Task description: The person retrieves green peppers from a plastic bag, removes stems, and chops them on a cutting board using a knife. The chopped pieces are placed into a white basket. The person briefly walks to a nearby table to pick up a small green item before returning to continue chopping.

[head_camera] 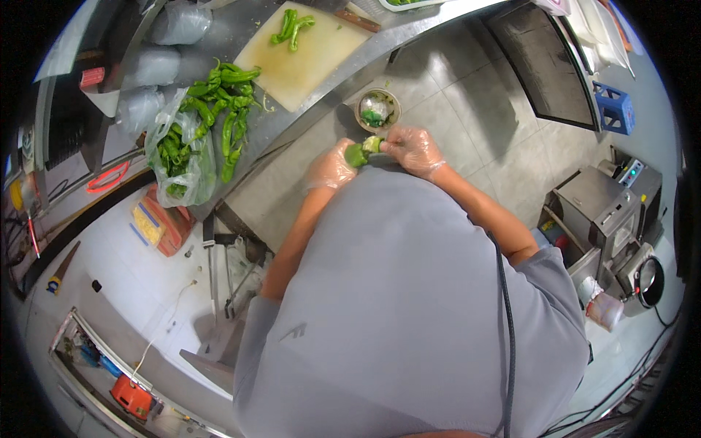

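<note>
Both of my hands wear clear plastic gloves and meet in front of my grey shirt. My left hand [332, 166] grips the body of a green pepper [356, 155]. In the fingers of my right hand [413, 151] is a pale green pepper piece [373, 144], its light inside showing. It touches the pepper body; whether the two are still joined, I cannot tell. Just beyond my hands a round bin [398, 116] on the floor holds green scraps and clear plastic. On the steel counter, more long green peppers [230, 126] lie loose and spill from a clear plastic bag [204, 178].
A white cutting board [306, 71] on the counter [263, 123] carries a few peppers [293, 28] and a wooden-handled knife [356, 20] at its far edge. A white tray [411, 5] stands beyond. Steel kitchen appliances [594, 200] and a blue stool [613, 108] are on the right.
</note>
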`<state>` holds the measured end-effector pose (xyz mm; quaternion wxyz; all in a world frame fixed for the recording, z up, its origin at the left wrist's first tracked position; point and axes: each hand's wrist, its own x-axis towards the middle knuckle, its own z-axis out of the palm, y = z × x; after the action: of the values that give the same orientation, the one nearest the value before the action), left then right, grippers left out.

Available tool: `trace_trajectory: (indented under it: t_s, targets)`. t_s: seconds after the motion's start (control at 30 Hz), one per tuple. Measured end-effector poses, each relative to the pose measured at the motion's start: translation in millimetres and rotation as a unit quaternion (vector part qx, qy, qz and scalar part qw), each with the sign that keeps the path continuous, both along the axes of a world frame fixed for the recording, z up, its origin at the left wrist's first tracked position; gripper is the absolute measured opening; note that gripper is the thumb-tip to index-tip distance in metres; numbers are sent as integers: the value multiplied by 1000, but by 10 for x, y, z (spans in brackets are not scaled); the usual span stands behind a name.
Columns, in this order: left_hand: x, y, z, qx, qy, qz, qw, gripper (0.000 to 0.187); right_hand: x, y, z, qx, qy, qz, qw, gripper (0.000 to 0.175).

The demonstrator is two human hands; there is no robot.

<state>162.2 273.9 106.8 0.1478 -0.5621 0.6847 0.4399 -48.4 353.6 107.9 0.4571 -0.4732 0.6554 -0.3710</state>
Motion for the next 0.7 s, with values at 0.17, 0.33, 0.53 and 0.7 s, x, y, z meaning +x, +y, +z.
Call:
trace_trajectory:
  t_s: [0.17,0.33,0.53,0.7]
  targets:
    - [-111,-197,-652,54,-51,-93,993,75,-49,-52,-649,193,181,10,964,28]
    - [-380,-499,-1870,195,4,-54,979,70,-20,-390,-1680,292,273,65,914,35]
    - [-580,-528,-2950,441,78,282,849,43,-190,-244,-1743,272,146,88,947,48]
    - [-771,-476,-3142,487,102,439,748,41,-109,164,-1654,278,-7,-55,959,53]
